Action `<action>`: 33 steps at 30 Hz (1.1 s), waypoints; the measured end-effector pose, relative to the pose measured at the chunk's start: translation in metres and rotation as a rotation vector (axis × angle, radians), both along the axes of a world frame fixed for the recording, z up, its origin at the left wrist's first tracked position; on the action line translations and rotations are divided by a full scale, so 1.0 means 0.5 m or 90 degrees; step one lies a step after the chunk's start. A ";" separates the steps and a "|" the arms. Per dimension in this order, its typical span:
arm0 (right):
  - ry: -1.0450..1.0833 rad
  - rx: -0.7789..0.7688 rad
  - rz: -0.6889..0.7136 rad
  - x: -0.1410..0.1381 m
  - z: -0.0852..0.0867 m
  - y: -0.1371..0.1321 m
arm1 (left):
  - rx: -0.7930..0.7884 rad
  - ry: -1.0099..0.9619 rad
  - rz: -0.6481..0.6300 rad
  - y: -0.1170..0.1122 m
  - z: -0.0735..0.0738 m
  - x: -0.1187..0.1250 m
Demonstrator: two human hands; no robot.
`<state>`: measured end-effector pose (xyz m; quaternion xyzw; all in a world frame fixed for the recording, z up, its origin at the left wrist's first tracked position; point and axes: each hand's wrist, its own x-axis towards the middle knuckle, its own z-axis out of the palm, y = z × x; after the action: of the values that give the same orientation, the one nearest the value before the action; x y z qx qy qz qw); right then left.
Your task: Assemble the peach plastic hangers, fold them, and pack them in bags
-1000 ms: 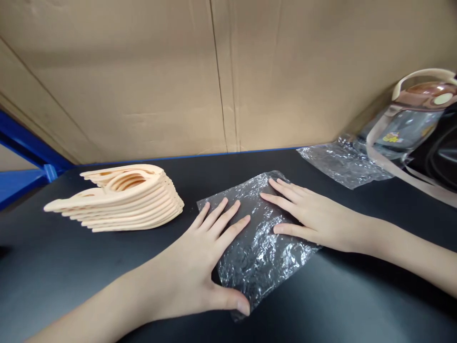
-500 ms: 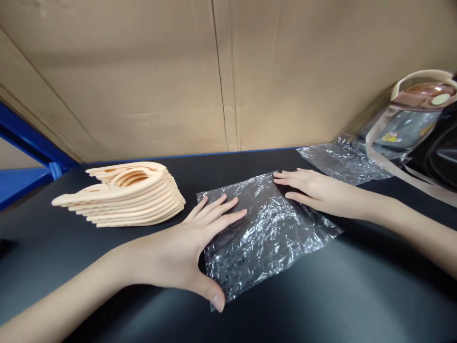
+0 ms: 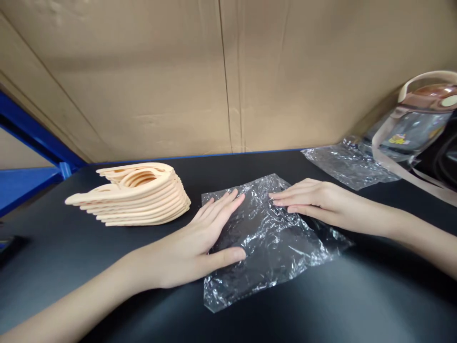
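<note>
A crinkled clear plastic bag lies flat on the black table in front of me. Across its left side rests my left hand, open, with the fingers stretched out and the thumb apart on the film. My right hand is also open, its extended fingertips touching the bag's upper right part. Neither hand grips the film. Just beyond my left hand sits a neat stack of cream-coloured hangers, their hooked ends partly hidden within the pile.
Another clear plastic bag lies at the back right, beside a transparent water bottle with a brown lid and a strap. Cardboard walls off the back. A blue metal frame borders the left, near a dark object.
My left thumb has moved up from the bag's lower corner, and the left fingers have drawn closer together. My right hand has slid slightly toward me, shifting the film.
</note>
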<state>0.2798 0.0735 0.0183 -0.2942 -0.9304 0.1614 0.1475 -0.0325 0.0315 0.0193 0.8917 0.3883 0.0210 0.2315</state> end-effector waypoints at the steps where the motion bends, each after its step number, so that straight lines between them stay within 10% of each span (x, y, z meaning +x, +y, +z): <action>1: 0.020 -0.026 0.019 -0.001 0.001 -0.002 | 0.019 -0.001 0.010 -0.003 -0.004 0.005; 7: 0.208 -0.247 -0.029 -0.015 0.018 -0.017 | 0.124 0.032 0.007 -0.017 -0.018 0.027; 21: -0.134 -0.068 0.045 -0.026 -0.014 -0.046 | 0.151 -0.005 0.050 -0.015 -0.035 0.032; 33: -0.110 -0.064 0.096 -0.035 -0.020 -0.069 | 0.160 -0.094 0.012 -0.006 -0.051 0.017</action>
<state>0.2625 0.0391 0.0085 -0.2433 -0.9499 0.1923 0.0398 -0.0239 0.0284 -0.0064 0.9061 0.3729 0.1369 0.1456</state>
